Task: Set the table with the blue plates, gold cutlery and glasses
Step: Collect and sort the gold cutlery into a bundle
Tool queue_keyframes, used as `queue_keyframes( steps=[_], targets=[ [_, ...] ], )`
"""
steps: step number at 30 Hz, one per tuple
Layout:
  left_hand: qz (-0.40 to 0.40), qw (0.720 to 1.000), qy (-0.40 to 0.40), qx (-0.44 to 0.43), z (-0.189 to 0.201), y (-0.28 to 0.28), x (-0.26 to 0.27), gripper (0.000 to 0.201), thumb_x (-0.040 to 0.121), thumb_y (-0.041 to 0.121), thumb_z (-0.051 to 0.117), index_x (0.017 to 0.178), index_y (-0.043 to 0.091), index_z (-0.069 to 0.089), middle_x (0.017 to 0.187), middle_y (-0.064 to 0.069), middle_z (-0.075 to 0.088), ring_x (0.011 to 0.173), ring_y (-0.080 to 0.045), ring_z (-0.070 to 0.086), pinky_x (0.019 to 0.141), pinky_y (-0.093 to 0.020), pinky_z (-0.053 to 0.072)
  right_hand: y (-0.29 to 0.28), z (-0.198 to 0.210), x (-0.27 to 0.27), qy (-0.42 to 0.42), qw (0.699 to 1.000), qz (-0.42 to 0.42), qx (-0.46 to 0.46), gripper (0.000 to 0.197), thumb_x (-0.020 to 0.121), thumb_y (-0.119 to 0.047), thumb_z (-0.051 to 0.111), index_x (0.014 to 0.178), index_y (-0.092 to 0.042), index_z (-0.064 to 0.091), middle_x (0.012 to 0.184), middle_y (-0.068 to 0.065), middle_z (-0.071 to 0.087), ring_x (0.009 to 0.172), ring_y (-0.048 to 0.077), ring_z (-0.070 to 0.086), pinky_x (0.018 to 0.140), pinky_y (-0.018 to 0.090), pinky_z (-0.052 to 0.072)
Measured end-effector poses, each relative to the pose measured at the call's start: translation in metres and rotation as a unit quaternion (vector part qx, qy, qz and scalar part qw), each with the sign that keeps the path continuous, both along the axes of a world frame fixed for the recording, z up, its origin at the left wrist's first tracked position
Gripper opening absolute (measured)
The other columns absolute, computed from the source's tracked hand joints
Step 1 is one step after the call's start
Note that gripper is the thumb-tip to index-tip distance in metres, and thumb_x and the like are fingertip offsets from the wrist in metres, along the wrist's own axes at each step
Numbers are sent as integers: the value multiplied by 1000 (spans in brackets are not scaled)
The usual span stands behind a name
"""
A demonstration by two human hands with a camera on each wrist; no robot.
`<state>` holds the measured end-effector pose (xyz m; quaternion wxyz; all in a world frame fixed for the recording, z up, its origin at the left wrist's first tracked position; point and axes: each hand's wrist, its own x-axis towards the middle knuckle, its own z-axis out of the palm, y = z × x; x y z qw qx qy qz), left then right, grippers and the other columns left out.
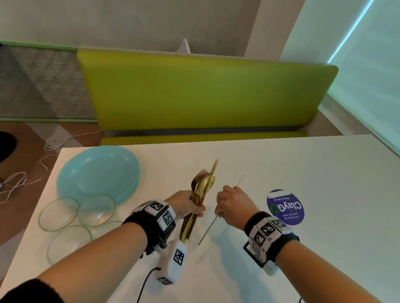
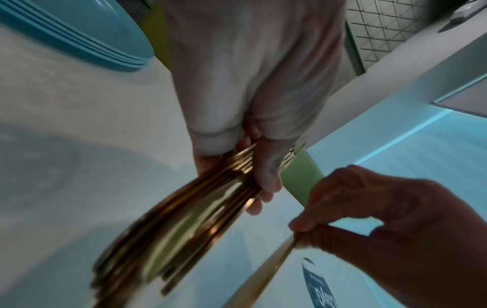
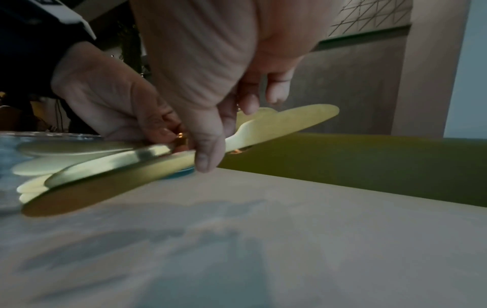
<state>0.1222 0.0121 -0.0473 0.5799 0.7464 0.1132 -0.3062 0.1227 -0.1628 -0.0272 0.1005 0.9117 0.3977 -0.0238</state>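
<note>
Currently the right hand (image 1: 232, 203) pinches one gold knife (image 1: 214, 220) between thumb and fingertips, near mid-length; seen edge-on from the head view, broad-bladed from the right wrist view. The knife is clear of the table, tilted, handle end toward the near edge. Just beside it, not touching as far as the head view shows, the left hand (image 1: 184, 205) is closed round the gold cutlery bundle (image 1: 198, 196): forks and at least one spoon, heads pointing toward the far edge, handles fanning out below the fist. The count in the bundle cannot be told.

Outward from the grips: the blue plates (image 1: 98, 172) sit stacked near the table's (image 1: 281, 256) far left corner. Four clear glasses (image 1: 76, 217) cluster along the left edge, just in front of the stack; whether the nearest touches it cannot be told. A round purple sticker (image 1: 285, 206) lies flat on the table right of the right hand. A green bench seat (image 1: 205, 92) runs beyond the far edge.

Progress, judged: early. No plate, glass or piece of cutlery is laid at any place. Step in hand looks like separating one knife from the bundle. Left to do: everything, meaning plates dealt out, cutlery beside each, glasses placed.
</note>
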Motion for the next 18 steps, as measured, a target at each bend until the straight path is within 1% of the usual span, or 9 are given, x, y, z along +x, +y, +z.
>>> queue_keyframes(
  steps=[4, 7, 9, 10, 11, 13, 14, 16, 18],
  targets=[
    [-70, 998, -7, -8, 9, 10, -40, 11, 81, 4, 67, 88, 9, 61, 86, -9, 67, 84, -20, 64, 91, -34, 48, 22, 9, -38, 16, 999, -9, 42, 30, 32, -34, 93, 50, -37, 69, 55, -17, 57, 59, 8, 57, 50, 17, 43],
    [-101, 995, -10, -10, 10, 24, -74, 21, 79, -2, 64, 100, 0, 64, 98, -15, 67, 85, -21, 62, 86, -33, 51, 43, 9, -72, 14, 998, -25, 47, 29, 32, -33, 93, 48, -36, 69, 55, -18, 57, 61, 7, 60, 50, 16, 44],
    [-113, 993, -18, 0, 11, 35, -100, 27, 80, -3, 62, 107, -1, 63, 104, -15, 67, 86, -20, 61, 76, -27, 50, 57, 8, -96, 15, 997, -39, 57, 29, 32, -33, 92, 47, -35, 68, 54, -18, 57, 62, 6, 61, 51, 15, 44],
    [-115, 993, -19, 1, 10, 41, -113, 27, 80, -3, 62, 107, 0, 63, 103, -13, 66, 85, -19, 60, 74, -26, 50, 64, 8, -109, 14, 997, -45, 58, 29, 32, -33, 92, 47, -35, 68, 54, -19, 57, 63, 6, 61, 52, 15, 44],
    [-115, 993, -18, -2, 9, 48, -126, 26, 80, -4, 61, 105, 1, 63, 100, -12, 66, 85, -19, 60, 75, -27, 51, 71, 6, -121, 14, 997, -50, 60, 28, 33, -34, 92, 47, -35, 68, 54, -19, 57, 62, 6, 61, 52, 15, 44],
    [-117, 993, -15, -8, 5, 61, -151, 20, 79, -7, 60, 94, 6, 65, 94, -11, 65, 85, -20, 60, 82, -31, 51, 86, 1, -148, 18, 997, -58, 57, 26, 37, -34, 90, 48, -35, 67, 53, -18, 56, 62, 5, 60, 52, 16, 44],
    [-120, 993, -12, -12, 2, 68, -164, 19, 78, -7, 60, 87, 9, 65, 91, -9, 64, 84, -20, 60, 83, -32, 51, 93, -2, -160, 19, 996, -58, 58, 25, 38, -34, 90, 48, -34, 67, 53, -18, 56, 61, 5, 59, 52, 16, 44],
    [-128, 992, -3, -19, -4, 79, -182, 19, 77, -7, 60, 82, 11, 64, 86, -9, 63, 83, -21, 61, 84, -35, 53, 103, -8, -181, 24, 996, -63, 60, 24, 40, -33, 89, 48, -33, 66, 51, -17, 55, 60, 5, 58, 53, 16, 44],
    [-132, 990, 11, -38, -6, 92, -203, 18, 79, -7, 61, 79, 10, 63, 79, -8, 63, 75, -18, 62, 73, -30, 54, 117, -12, -201, 22, 995, -66, 65, 25, 40, -31, 88, 46, -31, 64, 50, -16, 54, 57, 5, 57, 52, 16, 43]
  ],
)
